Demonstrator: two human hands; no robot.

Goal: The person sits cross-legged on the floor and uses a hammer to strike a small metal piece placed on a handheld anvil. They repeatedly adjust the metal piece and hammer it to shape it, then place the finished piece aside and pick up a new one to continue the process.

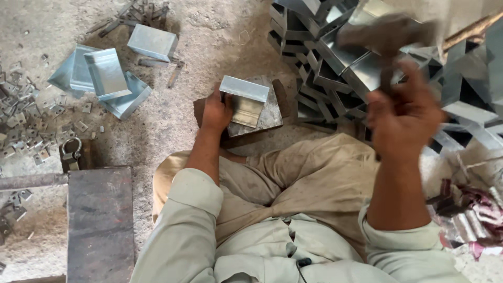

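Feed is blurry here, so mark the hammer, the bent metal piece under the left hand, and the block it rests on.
hammer [385, 34], head view, on its blurred head
metal piece [245, 99], head view, on its folded face
block [270, 116], head view, bare right top

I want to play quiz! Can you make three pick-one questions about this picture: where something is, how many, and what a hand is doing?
1. Where is the folded metal piece the left hand holds?
A. on a block
B. on the lap
C. in a bucket

2. How many hands show?
A. one
B. two
C. four

3. The right hand is
A. flat on the ground
B. raised, gripping a hammer
C. in a pocket

Answers: 1 A, it rests on the block; 2 B, one left, one right; 3 B, it is up and blurred.
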